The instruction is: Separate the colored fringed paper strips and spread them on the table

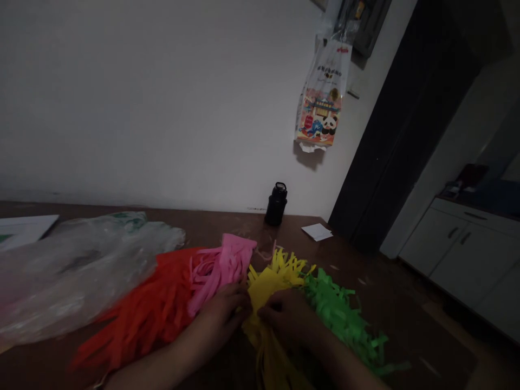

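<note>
My left hand point(221, 314) and my right hand point(286, 314) meet at the near middle of the brown table point(390, 303). Both are closed, pinching a yellow fringed paper tassel point(270, 281) that lies between them and runs toward me. A pink fringed tassel point(221, 268) lies just left of my left hand, over a red-orange one point(150, 311). A green fringed tassel point(345, 317) lies to the right, partly under my right wrist.
A crumpled clear plastic bag point(77, 271) covers the table's left. A black bottle point(276, 204) stands by the white wall, a small white paper point(317, 232) near it. A printed plastic bag point(323, 97) hangs on the wall. White cabinets point(459, 244) stand at right.
</note>
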A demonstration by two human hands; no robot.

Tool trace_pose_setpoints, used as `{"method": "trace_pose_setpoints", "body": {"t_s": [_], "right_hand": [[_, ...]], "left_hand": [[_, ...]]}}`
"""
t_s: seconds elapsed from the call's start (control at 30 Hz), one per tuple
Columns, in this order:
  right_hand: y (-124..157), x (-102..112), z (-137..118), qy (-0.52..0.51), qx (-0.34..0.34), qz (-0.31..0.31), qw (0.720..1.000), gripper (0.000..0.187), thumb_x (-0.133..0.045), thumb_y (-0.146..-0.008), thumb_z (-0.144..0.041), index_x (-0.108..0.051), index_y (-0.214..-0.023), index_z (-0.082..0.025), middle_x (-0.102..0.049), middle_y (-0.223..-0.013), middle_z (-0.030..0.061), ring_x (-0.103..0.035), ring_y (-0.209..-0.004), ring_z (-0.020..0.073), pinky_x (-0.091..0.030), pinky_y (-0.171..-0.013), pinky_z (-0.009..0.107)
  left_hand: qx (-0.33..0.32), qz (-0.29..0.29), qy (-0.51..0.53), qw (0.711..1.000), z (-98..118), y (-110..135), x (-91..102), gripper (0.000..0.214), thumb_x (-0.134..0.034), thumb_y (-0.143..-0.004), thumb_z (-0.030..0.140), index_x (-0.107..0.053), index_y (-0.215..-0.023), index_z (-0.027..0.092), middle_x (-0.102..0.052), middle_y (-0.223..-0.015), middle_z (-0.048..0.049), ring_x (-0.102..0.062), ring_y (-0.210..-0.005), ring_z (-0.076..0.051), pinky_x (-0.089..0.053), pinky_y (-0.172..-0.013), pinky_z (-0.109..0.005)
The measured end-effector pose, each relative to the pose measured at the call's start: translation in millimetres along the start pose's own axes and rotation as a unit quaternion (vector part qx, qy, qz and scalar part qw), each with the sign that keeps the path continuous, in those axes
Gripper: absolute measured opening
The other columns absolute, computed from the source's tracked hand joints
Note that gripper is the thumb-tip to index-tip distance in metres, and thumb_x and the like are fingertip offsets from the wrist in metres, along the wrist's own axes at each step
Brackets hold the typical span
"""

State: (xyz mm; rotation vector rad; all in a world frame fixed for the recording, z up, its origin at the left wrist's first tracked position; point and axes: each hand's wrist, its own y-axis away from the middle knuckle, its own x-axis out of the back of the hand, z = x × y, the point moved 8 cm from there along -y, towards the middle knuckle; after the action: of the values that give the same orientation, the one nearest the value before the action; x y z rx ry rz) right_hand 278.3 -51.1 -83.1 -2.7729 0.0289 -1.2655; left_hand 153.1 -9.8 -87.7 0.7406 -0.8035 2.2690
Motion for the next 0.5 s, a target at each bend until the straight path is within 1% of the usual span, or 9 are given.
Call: {"method": "trace_pose_setpoints", "body": {"t_s": [0.17, 0.37, 0.5], "right_hand": [[-1.3, -0.9, 4.2, -0.011, -0.009, -0.004, 1.0, 0.018, -0.065, -0.079, -0.023, -0.075, -0.07, -0.012, -0.06, -0.059, -0.002, -0.052, -0.058, 0.0104, -0.031, -0.053, 0.02], [-3.7, 0.1, 8.6, -0.015, -0.023, 0.005, 1.0, 0.016, -0.066, -0.074, -0.016, -0.07, -0.06, -0.011, -0.051, -0.052, -0.0041, -0.048, -0.057, 0.0097, -0.028, -0.051, 0.02], [-2.6, 0.0, 10.4, -0.025, -0.039, 0.005, 0.999, 0.01, -0.067, -0.071, -0.014, -0.071, -0.062, -0.011, -0.052, -0.052, -0.0044, -0.049, -0.057, 0.0099, -0.029, -0.051, 0.019]], "left_hand": [[-0.001, 0.0, 0.001, 1.0, 0.6, -0.1, -0.4, 0.022, -0.048, -0.088, 0.024, -0.067, -0.079, 0.02, -0.067, -0.095, -0.0085, -0.059, -0.097, -0.025, -0.047, -0.086, -0.037], [-0.006, 0.002, 0.005, 1.0, 0.0, 1.4, -0.6, 0.022, -0.048, -0.088, 0.023, -0.067, -0.078, 0.019, -0.066, -0.095, -0.0087, -0.059, -0.096, -0.025, -0.046, -0.085, -0.037], [-0.007, 0.002, 0.006, 1.0, -1.5, 0.8, -1.2, 0.023, -0.048, -0.089, 0.024, -0.066, -0.076, 0.019, -0.066, -0.094, -0.0087, -0.059, -0.095, -0.025, -0.046, -0.085, -0.037]]}}
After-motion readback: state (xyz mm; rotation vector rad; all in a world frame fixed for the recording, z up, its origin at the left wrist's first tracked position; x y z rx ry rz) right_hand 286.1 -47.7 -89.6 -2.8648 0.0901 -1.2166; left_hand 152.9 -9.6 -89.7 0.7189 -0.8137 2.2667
